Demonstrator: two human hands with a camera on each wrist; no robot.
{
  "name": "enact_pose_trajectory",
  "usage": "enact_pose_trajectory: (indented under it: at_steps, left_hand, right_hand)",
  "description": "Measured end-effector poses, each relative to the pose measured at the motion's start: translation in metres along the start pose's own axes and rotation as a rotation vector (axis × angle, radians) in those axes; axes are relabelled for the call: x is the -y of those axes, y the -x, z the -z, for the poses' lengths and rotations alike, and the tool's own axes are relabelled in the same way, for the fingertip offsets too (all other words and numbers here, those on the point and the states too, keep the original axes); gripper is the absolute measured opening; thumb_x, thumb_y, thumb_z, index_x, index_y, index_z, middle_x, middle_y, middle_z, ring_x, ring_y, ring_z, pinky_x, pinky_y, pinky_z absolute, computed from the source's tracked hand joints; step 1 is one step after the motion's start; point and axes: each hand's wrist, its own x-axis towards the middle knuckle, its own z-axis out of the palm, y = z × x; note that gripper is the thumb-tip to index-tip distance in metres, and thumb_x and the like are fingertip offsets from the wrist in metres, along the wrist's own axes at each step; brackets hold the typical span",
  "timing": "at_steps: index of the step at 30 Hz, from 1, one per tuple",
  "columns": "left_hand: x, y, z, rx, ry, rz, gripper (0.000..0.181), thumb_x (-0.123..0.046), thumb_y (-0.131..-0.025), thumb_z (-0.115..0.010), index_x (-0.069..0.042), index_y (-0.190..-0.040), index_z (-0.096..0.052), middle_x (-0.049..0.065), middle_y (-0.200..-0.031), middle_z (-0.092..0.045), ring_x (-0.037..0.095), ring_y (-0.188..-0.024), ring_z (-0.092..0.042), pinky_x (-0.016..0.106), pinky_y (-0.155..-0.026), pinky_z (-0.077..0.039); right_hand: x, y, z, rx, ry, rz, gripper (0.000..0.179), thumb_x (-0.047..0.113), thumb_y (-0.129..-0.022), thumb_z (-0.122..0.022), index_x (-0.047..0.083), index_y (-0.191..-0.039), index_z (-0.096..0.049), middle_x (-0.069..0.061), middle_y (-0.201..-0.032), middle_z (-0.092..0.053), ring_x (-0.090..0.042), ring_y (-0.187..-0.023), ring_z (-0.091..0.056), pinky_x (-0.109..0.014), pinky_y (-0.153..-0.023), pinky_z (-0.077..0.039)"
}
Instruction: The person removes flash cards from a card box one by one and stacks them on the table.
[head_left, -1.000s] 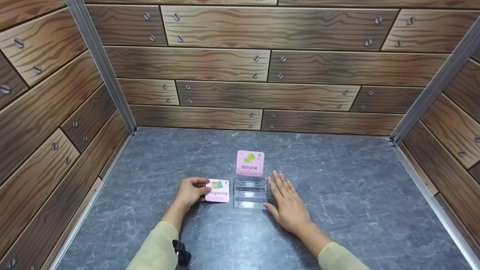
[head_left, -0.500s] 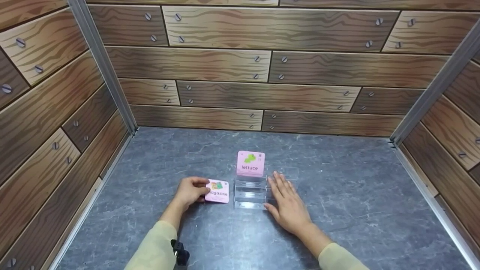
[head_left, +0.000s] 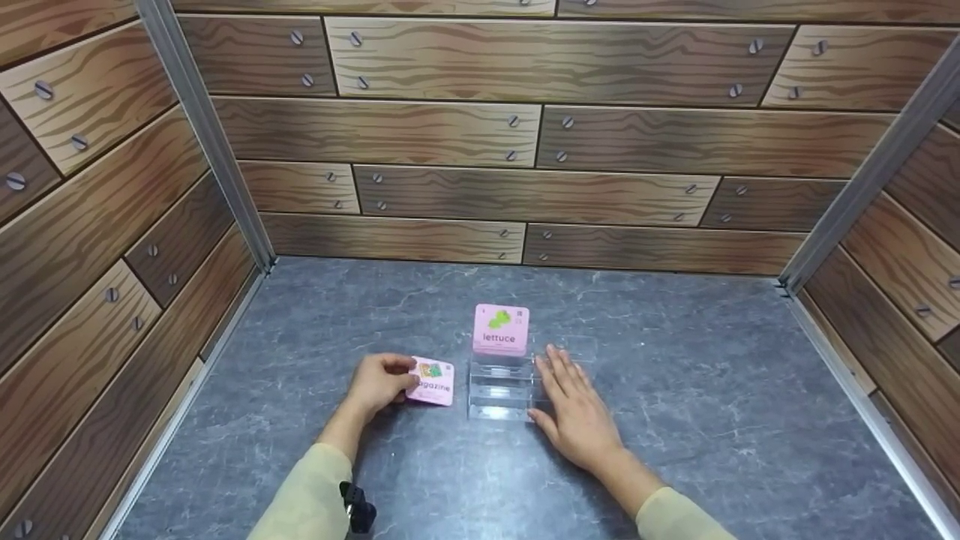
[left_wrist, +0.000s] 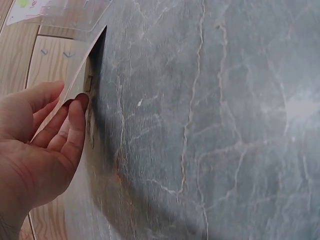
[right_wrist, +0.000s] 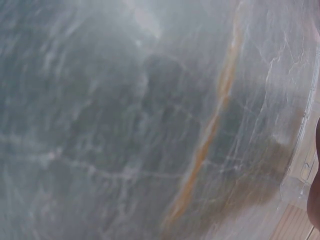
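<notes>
In the head view, my left hand [head_left: 381, 384] pinches a pink "magazine" card [head_left: 433, 382] by its left edge, left of a clear tiered card stand [head_left: 500, 391]. The left wrist view shows this card [left_wrist: 84, 62] edge-on, tilted up from the table between thumb and fingers. A pink "lettuce" card [head_left: 501, 328] stands upright in the rear tier of the stand. My right hand [head_left: 577, 409] lies with straight fingers against the stand's right side. Only a dark sliver of that hand shows at the right wrist view's edge.
The grey marble-patterned tabletop [head_left: 690, 390] spreads around the stand. Wood-plank-print panels [head_left: 450, 135] with metal corner posts enclose the back and both sides. A small black device [head_left: 358, 508] is strapped at the left sleeve.
The left hand has drawn the magazine card very slightly left, away from the stand, and the card has tilted a little. My right hand and the lettuce card keep their places.
</notes>
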Motion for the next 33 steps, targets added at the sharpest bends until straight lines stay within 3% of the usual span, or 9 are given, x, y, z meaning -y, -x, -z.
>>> enact_pose_trajectory:
  at_steps: [10,16,27,33]
  left_hand:
    - [-0.001,0.0032,0.0036,-0.011,0.129,0.043,0.036,0.001,-0.095,-0.071,0.012,-0.129,-0.068,0.026,-0.12,-0.074,0.022,-0.086,-0.073,0.033,-0.066,-0.062]
    - [-0.0001,0.0023,0.0044,-0.027,0.164,0.061,0.036,0.001,-0.096,-0.07,0.012,-0.13,-0.068,0.025,-0.117,-0.074,0.024,-0.087,-0.074,0.032,-0.067,-0.063]
    - [0.0002,0.0028,0.0091,-0.029,0.154,0.074,0.035,-0.004,-0.098,-0.07,0.009,-0.131,-0.068,0.022,-0.116,-0.075,0.028,-0.097,-0.074,0.038,-0.075,-0.064]
    - [-0.0017,0.0023,0.0102,-0.03,0.148,0.064,0.038,-0.003,-0.096,-0.071,0.011,-0.131,-0.068,0.025,-0.118,-0.075,0.031,-0.097,-0.075,0.039,-0.077,-0.063]
  right_hand:
    - [0.0002,0.0006,0.0002,0.022,-0.011,-0.011,0.082,0.044,-0.103,-0.067,0.004,-0.165,-0.033,-0.019,-0.174,-0.022,-0.036,-0.16,-0.019,-0.056,-0.126,-0.025]
    - [0.0005,0.0003,0.0001,0.032,-0.019,-0.02,0.081,0.044,-0.103,-0.066,0.004,-0.165,-0.033,-0.019,-0.174,-0.021,-0.036,-0.16,-0.019,-0.055,-0.126,-0.023]
    - [0.0014,0.0003,-0.0005,-0.001,-0.008,-0.007,0.082,0.043,-0.101,-0.069,0.003,-0.164,-0.035,-0.019,-0.173,-0.024,-0.037,-0.159,-0.022,-0.057,-0.124,-0.028]
    - [0.0023,0.0013,0.0008,0.005,-0.015,-0.015,0.081,0.044,-0.103,-0.068,0.003,-0.165,-0.034,-0.017,-0.174,-0.023,-0.036,-0.16,-0.021,-0.056,-0.125,-0.027]
